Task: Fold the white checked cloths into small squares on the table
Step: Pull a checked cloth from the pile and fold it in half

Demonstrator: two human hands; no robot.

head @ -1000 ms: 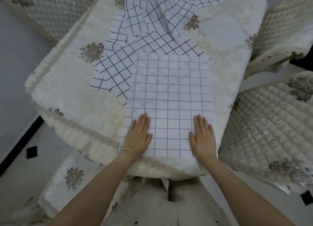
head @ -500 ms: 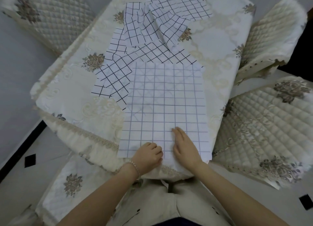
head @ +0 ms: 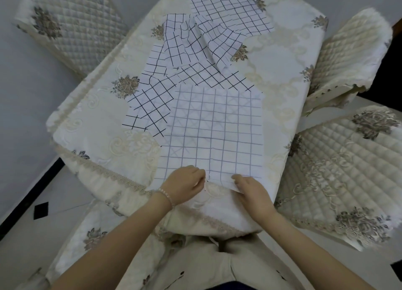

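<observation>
A white cloth with a faint grey check (head: 214, 133) lies flat on the table (head: 87, 124), reaching its near edge. My left hand (head: 185, 185) pinches the cloth's near hem with curled fingers. My right hand (head: 250, 187) grips the same hem a little to the right, and the edge there is lifted and curled up. Behind it lie several more white cloths with a bold black check (head: 152, 102), overlapping and rumpled (head: 191, 41); another one (head: 230, 9) is spread at the far end.
The table wears a cream embroidered cover with a lace trim (head: 121, 178). Quilted chair covers stand at the right (head: 343, 172), far right (head: 348, 54), far left (head: 71, 26) and near left (head: 87, 242). My lap is against the table's near edge.
Both hands slid from pressing flat on the cloth, wide apart, back to its near edge and closer together. They now hold the hem, and its right part is raised off the table.
</observation>
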